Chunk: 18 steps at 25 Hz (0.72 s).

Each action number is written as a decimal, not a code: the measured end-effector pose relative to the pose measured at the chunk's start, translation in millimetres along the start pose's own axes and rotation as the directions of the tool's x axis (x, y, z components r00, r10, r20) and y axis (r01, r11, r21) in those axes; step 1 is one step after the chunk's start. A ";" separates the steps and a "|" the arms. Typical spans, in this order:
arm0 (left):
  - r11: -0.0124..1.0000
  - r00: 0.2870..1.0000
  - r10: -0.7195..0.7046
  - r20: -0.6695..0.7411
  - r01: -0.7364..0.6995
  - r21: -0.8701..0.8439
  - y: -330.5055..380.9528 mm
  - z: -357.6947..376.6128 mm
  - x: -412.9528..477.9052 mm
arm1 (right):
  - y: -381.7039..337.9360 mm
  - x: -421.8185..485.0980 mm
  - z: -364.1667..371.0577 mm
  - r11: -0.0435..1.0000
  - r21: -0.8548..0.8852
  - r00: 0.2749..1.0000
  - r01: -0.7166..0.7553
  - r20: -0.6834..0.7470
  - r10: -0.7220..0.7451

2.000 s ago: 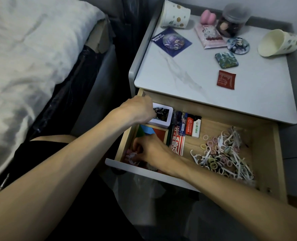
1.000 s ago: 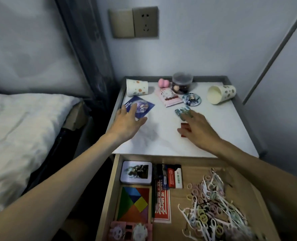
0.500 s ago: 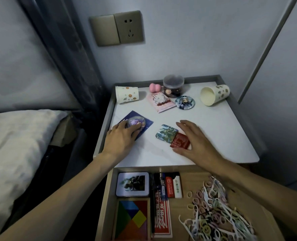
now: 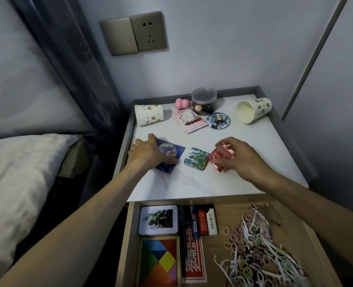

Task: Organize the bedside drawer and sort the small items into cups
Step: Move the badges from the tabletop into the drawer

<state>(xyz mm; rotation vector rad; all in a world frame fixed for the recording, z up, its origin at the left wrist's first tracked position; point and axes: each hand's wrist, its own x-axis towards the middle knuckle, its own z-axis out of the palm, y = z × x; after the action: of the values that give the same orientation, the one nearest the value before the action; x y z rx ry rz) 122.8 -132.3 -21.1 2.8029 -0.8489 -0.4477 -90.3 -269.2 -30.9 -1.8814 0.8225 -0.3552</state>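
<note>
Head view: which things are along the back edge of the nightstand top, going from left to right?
First a paper cup on its side → pink sponge → clear jar → second paper cup, also on its side.

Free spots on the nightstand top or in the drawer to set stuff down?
Tabletop: bare strip along the front edge, between the left hand, right hand and the drawer; another patch between right hand and the tipped right cup. Drawer: only a narrow wood strip between eraser and floss-pick pile. Crowded: back row, left cup to round badge; drawer's left side.
</note>
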 end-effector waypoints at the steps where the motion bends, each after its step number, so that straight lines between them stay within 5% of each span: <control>1: 0.998 1.000 -0.014 0.015 0.015 -0.064 -1.5 -0.1 -0.7 | -3.8 3.5 1.8 0.997 0.079 1.000 0.007 0.001 -0.007; 7: 0.944 0.999 0.021 -0.042 -0.034 -0.327 -19.6 -1.0 -17.9 | -18.3 24.4 35.0 0.885 -0.461 0.993 0.070 0.118 -0.017; 10: 0.809 0.997 0.063 -0.041 -0.075 -0.583 -31.1 -3.8 -37.0 | -33.0 33.1 36.5 0.815 -0.580 0.985 0.021 0.152 0.083; 13: 0.662 0.995 0.071 0.063 0.000 -0.749 -38.0 -5.4 -64.8 | -34.8 31.2 34.9 0.916 -0.401 0.977 -0.009 0.191 0.093; 18: 0.626 0.961 0.143 0.235 0.096 -0.774 -49.8 -13.0 -119.7 | -44.0 -24.1 30.8 0.994 0.060 0.976 -0.094 0.202 0.080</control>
<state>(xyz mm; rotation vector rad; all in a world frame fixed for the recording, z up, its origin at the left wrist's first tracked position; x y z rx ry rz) 57.9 -22.7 6.3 1.9206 -0.5296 -0.9563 -73.3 -220.3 -3.0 -1.7768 0.7445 -0.1361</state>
